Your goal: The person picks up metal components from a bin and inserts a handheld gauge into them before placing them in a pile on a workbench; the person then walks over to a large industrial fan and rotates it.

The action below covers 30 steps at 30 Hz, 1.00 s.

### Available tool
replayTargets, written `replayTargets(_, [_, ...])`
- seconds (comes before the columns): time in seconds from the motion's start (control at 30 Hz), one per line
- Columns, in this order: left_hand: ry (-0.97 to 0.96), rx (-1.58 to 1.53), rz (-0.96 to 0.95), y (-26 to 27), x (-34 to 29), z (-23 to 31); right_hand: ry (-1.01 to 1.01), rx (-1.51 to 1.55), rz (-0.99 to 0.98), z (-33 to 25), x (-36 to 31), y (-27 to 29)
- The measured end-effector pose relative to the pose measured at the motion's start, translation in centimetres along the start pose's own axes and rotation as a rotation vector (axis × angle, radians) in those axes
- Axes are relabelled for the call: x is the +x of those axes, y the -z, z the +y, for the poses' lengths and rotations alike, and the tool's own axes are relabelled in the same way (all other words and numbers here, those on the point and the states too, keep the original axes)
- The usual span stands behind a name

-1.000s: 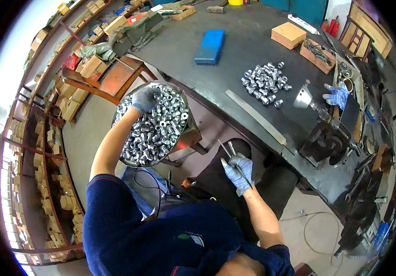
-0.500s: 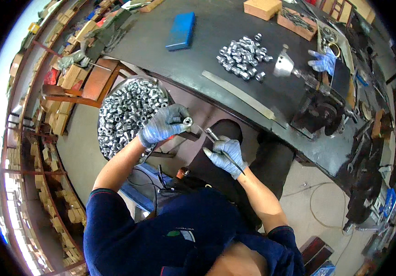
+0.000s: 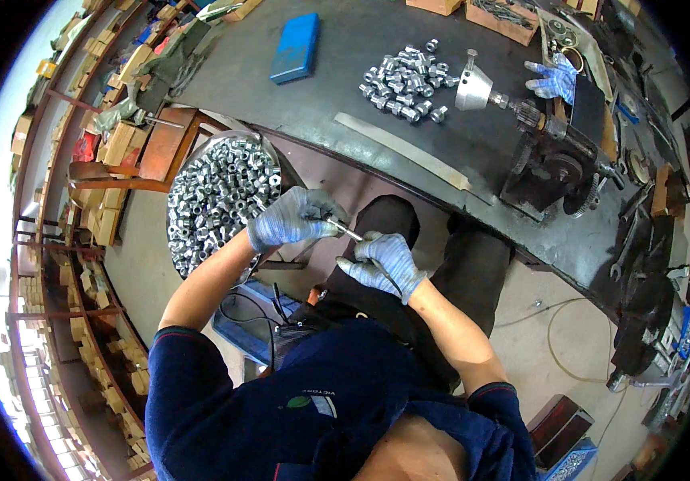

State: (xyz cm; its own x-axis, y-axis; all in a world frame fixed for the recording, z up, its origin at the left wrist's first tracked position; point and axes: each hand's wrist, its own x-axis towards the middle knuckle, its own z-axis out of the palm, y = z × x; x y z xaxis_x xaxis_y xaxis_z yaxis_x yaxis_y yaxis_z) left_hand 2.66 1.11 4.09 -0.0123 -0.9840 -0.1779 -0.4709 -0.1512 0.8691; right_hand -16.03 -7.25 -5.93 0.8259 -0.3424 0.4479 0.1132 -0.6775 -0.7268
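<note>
Both my hands wear blue-grey knitted gloves and meet above my lap. My left hand (image 3: 295, 218) pinches a small metal fitting, now mostly hidden by the fingers. My right hand (image 3: 386, 263) is closed round a slim metal rod-shaped tool (image 3: 348, 232), whose dark, thin tail runs back along the palm. The tool's tip touches or lies very close to the fitting; I cannot tell which. Beside my left hand stands a round container (image 3: 274, 149) heaped with shiny metal fittings (image 3: 220, 192). More such fittings (image 3: 409, 84) lie piled on the dark workbench (image 3: 313, 104).
On the bench are a blue box (image 3: 295, 48), a flat metal strip (image 3: 401, 151), a geared mechanical device (image 3: 557, 164), a spare glove (image 3: 555, 78) and a box of metal parts (image 3: 501, 22). A wooden chair (image 3: 170, 144) and loaded shelves (image 3: 80, 321) stand to the left.
My right hand has moved left, bringing the rod-shaped tool up to the fitting in my left hand. The left hand has turned, hiding the fitting. The whole view has shifted slightly.
</note>
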Motion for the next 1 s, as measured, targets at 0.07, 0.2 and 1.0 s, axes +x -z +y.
replayTargets(0.07, [0.083,-0.111,0.008,-0.2,0.1,0.3,-0.008,0.01,0.037,-0.4,0.1,0.3])
replayTargets(0.2, [0.184,-0.15,0.057,-0.7,-0.2,0.1,-0.015,-0.098,0.046,-1.2,0.5,1.3])
replayTargets(1.0, [0.088,0.664,0.356,0.2,0.2,-1.2,0.04,0.246,0.274,-2.1,0.8,3.3])
